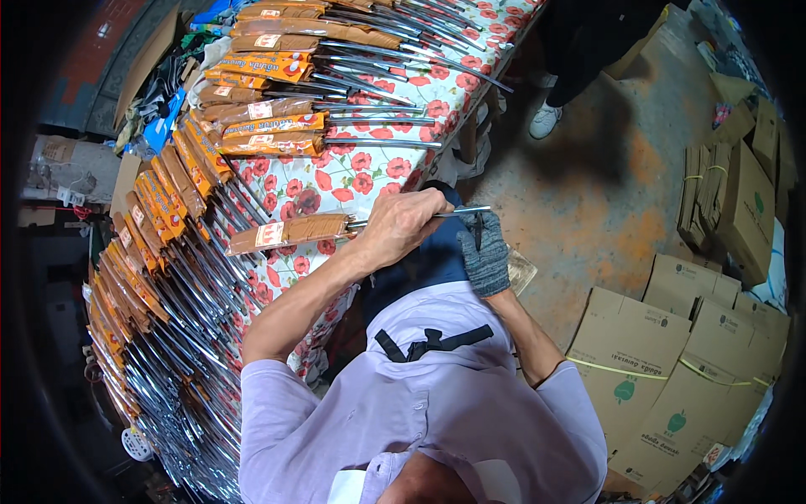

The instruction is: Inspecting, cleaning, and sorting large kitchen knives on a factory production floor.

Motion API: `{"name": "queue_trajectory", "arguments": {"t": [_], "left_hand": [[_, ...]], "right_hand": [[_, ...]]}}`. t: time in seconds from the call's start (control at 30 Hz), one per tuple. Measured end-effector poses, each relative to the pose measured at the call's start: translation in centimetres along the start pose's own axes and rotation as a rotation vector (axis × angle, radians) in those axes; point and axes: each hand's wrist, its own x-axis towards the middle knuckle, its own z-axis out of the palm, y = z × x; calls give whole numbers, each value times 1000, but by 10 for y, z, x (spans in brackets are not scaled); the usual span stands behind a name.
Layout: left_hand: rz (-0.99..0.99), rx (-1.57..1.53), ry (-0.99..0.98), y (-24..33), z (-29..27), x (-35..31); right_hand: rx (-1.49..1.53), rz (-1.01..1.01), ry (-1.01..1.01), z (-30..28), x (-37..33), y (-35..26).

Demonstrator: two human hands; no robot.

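My bare left hand (405, 225) is closed round the metal rod of a long piece with a brown, clear-wrapped head (294, 233). The head points left over the table's corner, and the rod's bare tip sticks out to the right in front of my body. Close under that tip is my right hand (485, 262) in a grey knit glove. Its fingers are bent around something narrow and dark, too small to make out. Many similar rods with brown or orange-wrapped heads (273, 134) lie on the table beyond my left hand.
A flowered cloth covers the table (361, 181). More wrapped rods (180, 370) are piled along the left. Flat cardboard boxes (630, 370) stand bound with yellow straps at lower right. Another person's shoe (546, 120) is on the floor (579, 193) beyond the table.
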Motion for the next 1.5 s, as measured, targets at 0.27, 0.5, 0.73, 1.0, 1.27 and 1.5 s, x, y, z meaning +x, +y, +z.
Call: {"name": "queue_trajectory", "arguments": {"t": [0.27, 0.5, 0.73, 1.0, 1.27, 1.5], "left_hand": [[-50, -42, 9, 9, 3, -3], [-105, -141, -16, 9, 5, -3], [-85, -100, 7, 10, 10, -6], [-74, -93, 24, 9, 10, -9], [-48, -104, 39, 9, 11, -8], [-48, -104, 27, 10, 8, -8]], "right_hand": [[-10, 45, -43, -5, 2, 11], [60, 28, -44, -8, 3, 20], [-9, 26, -76, -13, 0, 20], [6, 30, -74, -8, -1, 9], [-141, -20, -100, -12, 0, 3], [-106, -51, -47, -5, 1, 1]]}}
